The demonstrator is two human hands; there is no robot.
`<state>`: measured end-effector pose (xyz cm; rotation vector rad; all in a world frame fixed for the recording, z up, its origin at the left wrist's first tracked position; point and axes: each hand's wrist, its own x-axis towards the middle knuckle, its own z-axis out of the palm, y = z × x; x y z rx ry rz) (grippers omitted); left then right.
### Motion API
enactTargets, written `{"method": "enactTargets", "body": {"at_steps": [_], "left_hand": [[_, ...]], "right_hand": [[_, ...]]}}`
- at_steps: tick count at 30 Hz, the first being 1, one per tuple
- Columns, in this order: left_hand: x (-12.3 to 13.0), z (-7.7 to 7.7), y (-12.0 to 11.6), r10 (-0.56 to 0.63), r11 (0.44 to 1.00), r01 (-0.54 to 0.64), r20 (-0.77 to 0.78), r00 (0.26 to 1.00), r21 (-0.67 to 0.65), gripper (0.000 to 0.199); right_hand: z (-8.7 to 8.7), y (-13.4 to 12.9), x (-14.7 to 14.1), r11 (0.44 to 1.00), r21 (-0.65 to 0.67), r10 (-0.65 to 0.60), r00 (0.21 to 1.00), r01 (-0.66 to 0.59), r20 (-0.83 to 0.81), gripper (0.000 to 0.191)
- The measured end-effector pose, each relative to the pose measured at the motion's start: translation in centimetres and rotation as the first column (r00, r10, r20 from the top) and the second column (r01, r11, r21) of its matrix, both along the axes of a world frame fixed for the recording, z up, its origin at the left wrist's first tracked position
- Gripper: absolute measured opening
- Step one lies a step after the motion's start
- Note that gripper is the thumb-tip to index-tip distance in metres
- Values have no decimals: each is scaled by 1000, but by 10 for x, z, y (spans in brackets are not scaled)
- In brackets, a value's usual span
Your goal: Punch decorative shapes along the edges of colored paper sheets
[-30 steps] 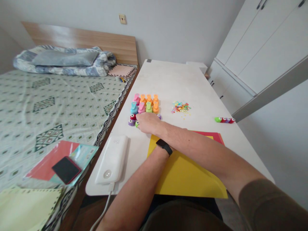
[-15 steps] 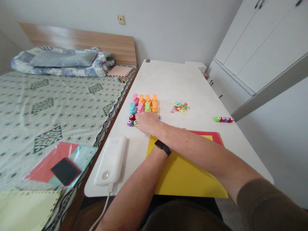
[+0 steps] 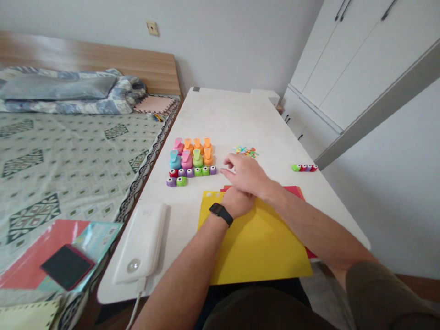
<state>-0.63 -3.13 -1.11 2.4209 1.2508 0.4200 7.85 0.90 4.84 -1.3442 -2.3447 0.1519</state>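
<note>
My left hand (image 3: 238, 201), with a black band on its wrist, rests at the top edge of a yellow sheet (image 3: 257, 247); its fingers are hidden behind my right wrist. Crossing over it, my right hand (image 3: 245, 173) has thumb and index finger apart with nothing between them. Small punches (image 3: 190, 172) in red, purple and green stand in a row to the left, two more in front of them. Larger pink, orange, blue and green punches (image 3: 186, 159) stand behind. Red sheets (image 3: 294, 191) show from under the yellow one.
Confetti (image 3: 245, 151) lies beyond my right hand. Several small punches (image 3: 304, 168) line the table's right side. A white device (image 3: 140, 243) with a cable is at the left front. A phone (image 3: 67, 266) lies on the bed (image 3: 85, 178).
My right hand has moved right, away from the small punches, and its fingers are now apart. Two small punches in the front row are now uncovered. The view has shifted right.
</note>
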Motion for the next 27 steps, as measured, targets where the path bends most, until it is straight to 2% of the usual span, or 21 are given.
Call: {"method": "enactTargets", "body": {"at_steps": [3, 6, 8, 10, 12, 15, 19, 23, 27], "left_hand": [[0, -2, 2, 10, 999, -12, -41, 999, -33, 24], [0, -1, 2, 7, 1000, -8, -31, 999, -23, 23], [0, -1, 2, 7, 1000, -7, -30, 1000, -24, 24], [1, -2, 3, 2, 1000, -3, -29, 1000, -24, 24], [1, -2, 3, 0, 1000, -1, -27, 1000, -23, 24], [1, -3, 4, 3, 1000, -4, -26, 1000, -27, 24], [0, -3, 4, -1, 1000, 1, -21, 1000, -26, 23], [0, -3, 4, -6, 1000, 5, -18, 1000, -25, 22], [0, -3, 4, -11, 999, 11, -6, 1000, -44, 22]], "right_hand": [[-12, 14, 71, 989, 17, -147, 989, 147, 8, 22], [-28, 30, 148, 949, 65, -314, 935, 307, 165, 29], [-38, 37, 195, 913, 103, -407, 866, 395, 290, 35], [-47, 40, 231, 874, 119, -478, 791, 471, 382, 40], [-54, 40, 254, 867, 110, -479, 755, 485, 447, 38], [-61, 36, 268, 883, 97, -444, 751, 459, 488, 29], [-63, 32, 264, 881, 129, -465, 777, 456, 424, 23], [-50, 19, 241, 904, 96, -428, 876, 418, 220, 22], [-34, -3, 208, 935, -110, -344, 937, 337, -55, 21]]}}
